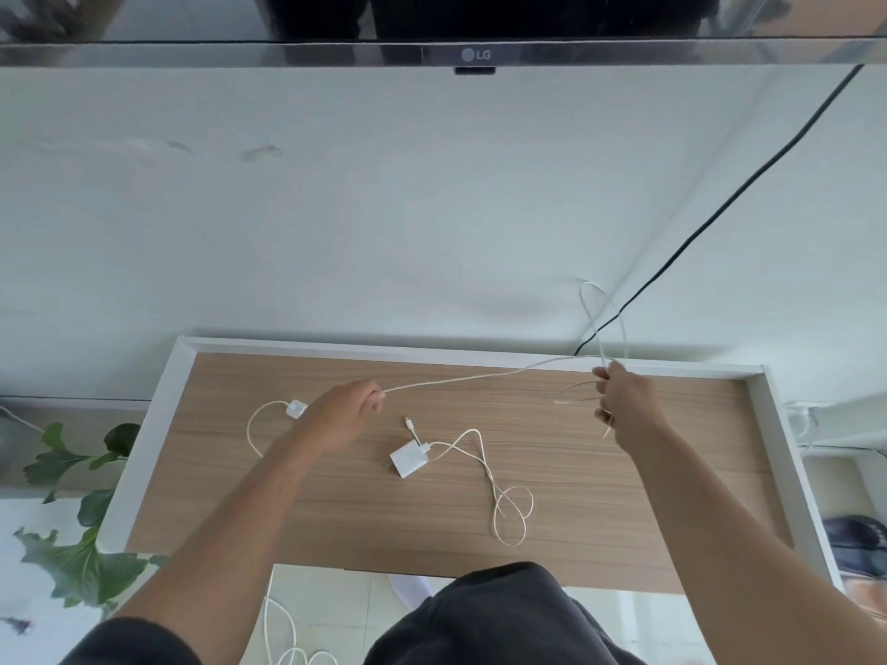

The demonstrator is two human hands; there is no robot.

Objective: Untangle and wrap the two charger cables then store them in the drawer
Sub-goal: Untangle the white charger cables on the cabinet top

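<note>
One white charger cable stretches taut above the wooden cabinet top between my hands. My left hand pinches it near its small white plug block, from which a loop trails left. My right hand grips the other end in a bunch of loops that rise above the fingers and hang below them. The second charger, a white adapter, lies flat mid-table with its cable in loose loops to the right. No drawer is in view.
A wall-mounted TV hangs above, with a black cord running down behind the cabinet. A leafy plant stands at the left. More white cable lies on the floor below the front edge.
</note>
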